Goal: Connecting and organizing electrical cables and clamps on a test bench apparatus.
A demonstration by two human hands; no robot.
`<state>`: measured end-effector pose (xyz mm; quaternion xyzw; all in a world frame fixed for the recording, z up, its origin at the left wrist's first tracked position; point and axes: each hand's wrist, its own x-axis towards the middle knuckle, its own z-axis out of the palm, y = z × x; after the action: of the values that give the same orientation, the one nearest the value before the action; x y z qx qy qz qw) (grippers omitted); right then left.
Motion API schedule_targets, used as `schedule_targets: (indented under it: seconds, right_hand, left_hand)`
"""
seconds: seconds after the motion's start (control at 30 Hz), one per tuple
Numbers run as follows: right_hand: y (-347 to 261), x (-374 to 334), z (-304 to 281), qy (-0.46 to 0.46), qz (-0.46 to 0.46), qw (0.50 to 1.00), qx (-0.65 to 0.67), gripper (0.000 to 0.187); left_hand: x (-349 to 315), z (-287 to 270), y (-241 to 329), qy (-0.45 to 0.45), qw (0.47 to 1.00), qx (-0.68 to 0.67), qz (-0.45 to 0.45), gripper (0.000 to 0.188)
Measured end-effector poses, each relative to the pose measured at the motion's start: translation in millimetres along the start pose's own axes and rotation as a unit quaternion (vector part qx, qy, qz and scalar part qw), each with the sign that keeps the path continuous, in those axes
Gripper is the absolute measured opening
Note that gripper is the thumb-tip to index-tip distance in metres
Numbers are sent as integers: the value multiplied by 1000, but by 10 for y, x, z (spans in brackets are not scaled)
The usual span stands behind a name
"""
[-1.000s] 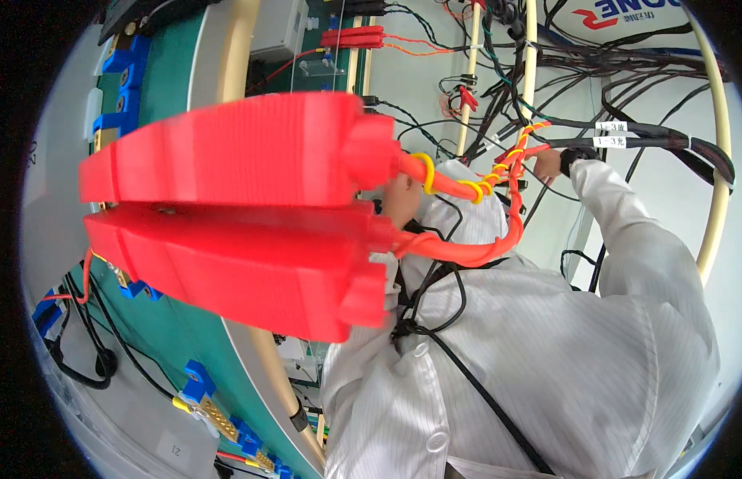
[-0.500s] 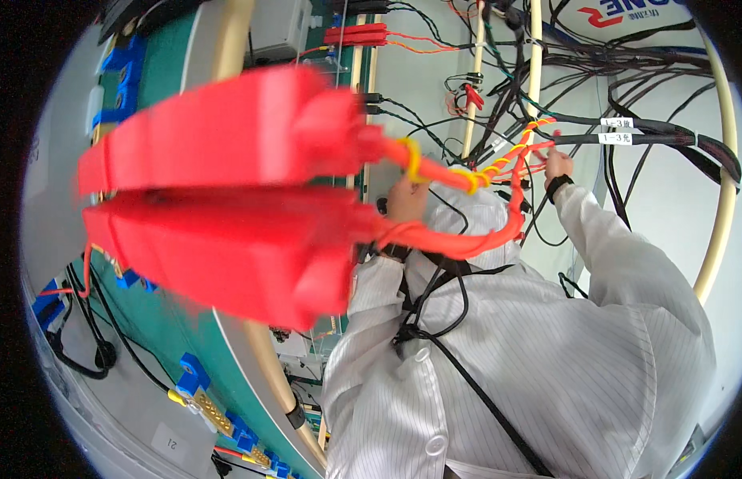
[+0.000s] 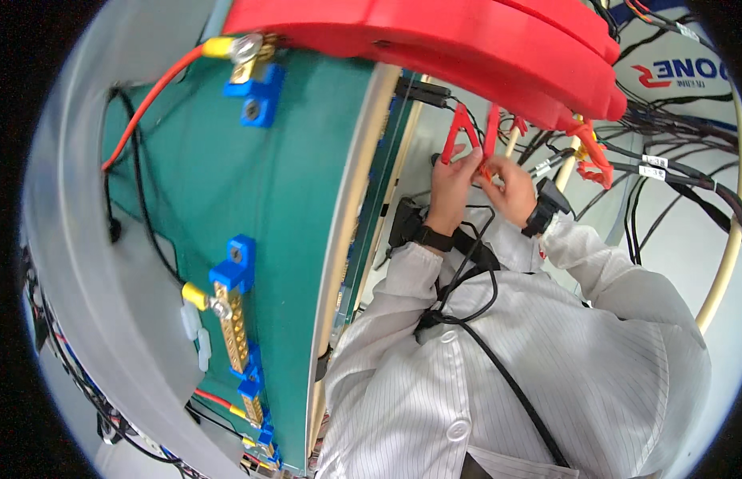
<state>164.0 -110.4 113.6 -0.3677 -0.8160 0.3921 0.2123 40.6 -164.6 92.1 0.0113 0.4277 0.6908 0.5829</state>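
My left hand (image 3: 454, 188) is closed at the lower end of red spring clips (image 3: 459, 130), whose slim arms point upward and spread apart. Close beside it, my right hand (image 3: 510, 191) pinches a short orange-red wire (image 3: 486, 171) at the base of the clips. The fingers partly cover where wire and clips meet. Very near the camera, a large red clamp (image 3: 435, 36) fills the top of the view above both hands. Orange-red cable (image 3: 596, 164) hangs by its right end.
On the left is a green panel (image 3: 307, 184) with blue holders (image 3: 237, 259) and brass terminal bars (image 3: 233, 331). A red cable (image 3: 151, 100) joins the upper terminal. Black cables (image 3: 690, 180) and a cream pipe (image 3: 718, 279) run along the right. A black cord (image 3: 506, 375) crosses my white coat.
My hands have come together from wide apart, and red clips now show between them. The view has shifted, so the large red clamp sits higher and more of the green panel shows.
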Motion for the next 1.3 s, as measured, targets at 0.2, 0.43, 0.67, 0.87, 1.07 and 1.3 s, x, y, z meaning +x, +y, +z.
schedule_targets:
  seconds: [0.2, 0.43, 0.67, 0.87, 1.07, 1.3]
  right_hand:
    - [-68, 10, 106, -50, -75, 996, -20, 28]
    - [-47, 6, 126, -93, -90, 991, -17, 22]
    - [-254, -18, 104, -151, -200, 968, 5, 19]
    - [-414, 73, 79, -187, -271, 944, -2, 28]
    - [-155, 467, -48, -51, 58, 986, 150, 27]
    - [-352, 1164, -307, -375, 61, 902, 204, 33]
  left_hand:
    - [-252, -230, 69, 205, 970, 125, -42, 50]
    - [-585, -361, 74, 153, 947, -51, -276, 42]
    - [-500, -434, -2, 32, 974, -81, -207, 40]
    - [-298, -370, 246, -7, 980, 173, -96, 29]
    - [-237, -228, 495, -71, 976, 171, 110, 24]
    - [-33, -71, 504, -70, 965, 227, 113, 26]
